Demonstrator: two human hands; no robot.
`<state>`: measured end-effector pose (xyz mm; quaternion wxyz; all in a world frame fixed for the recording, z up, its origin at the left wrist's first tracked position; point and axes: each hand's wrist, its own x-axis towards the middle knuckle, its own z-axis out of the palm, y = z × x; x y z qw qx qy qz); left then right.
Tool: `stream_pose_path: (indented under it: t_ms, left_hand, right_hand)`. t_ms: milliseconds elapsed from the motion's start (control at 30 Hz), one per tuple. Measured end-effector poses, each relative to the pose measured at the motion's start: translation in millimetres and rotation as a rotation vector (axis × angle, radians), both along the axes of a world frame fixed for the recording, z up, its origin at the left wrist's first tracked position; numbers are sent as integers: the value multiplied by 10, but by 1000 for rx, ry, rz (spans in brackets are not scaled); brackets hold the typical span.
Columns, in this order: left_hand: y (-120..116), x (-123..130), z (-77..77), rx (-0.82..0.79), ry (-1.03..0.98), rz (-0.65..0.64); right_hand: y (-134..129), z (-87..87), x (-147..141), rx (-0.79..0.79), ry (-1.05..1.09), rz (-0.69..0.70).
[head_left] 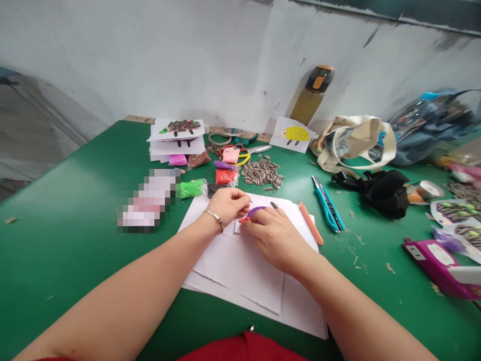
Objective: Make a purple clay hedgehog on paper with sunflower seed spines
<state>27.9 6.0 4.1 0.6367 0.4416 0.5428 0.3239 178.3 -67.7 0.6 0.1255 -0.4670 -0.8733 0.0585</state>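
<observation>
My left hand (228, 204) is closed in a pinch, with a tiny dark bit (251, 201) at its fingertips. It hovers just left of a small white card (238, 228) bearing a red and purple clay figure (257, 210). Bent fingers of my right hand (276, 234) grip the card and cover much of the figure. Under both hands lies a stack of white paper sheets (240, 276). A sunflower seed (274, 205) rests on the sheets beyond my right fingers.
Packets of green clay (191, 188) and red clay (226, 176) lie beyond my left hand, near a sunflower seed pile (262, 172) and scissors (259, 149). An orange pen (311, 223) and a blue utility knife (327, 204) are on the right. A bottle (312, 95) leans against the wall.
</observation>
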Motion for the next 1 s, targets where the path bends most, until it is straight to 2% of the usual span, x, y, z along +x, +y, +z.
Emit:
stream_pose_path:
  t_ms: [167, 400, 467, 633, 800, 1000]
  left_hand:
    - [-6, -8, 9, 1, -4, -12]
    - [-20, -13, 29, -7, -12, -10]
    - [-14, -33, 39, -20, -27, -19]
    - [18, -122, 83, 17, -121, -46]
    - [14, -143, 109, -19, -211, -66]
    - [-32, -97, 118, -47, -253, -122]
  right_hand:
    - [26, 39, 126, 39, 113, -72]
    - [-4, 18, 26, 20, 81, 9]
    - [12, 41, 58, 22, 159, -30]
    - [88, 94, 169, 9, 440, -237]
    - [128, 97, 152, -96, 597, -281]
    - [138, 84, 135, -91, 708, -302]
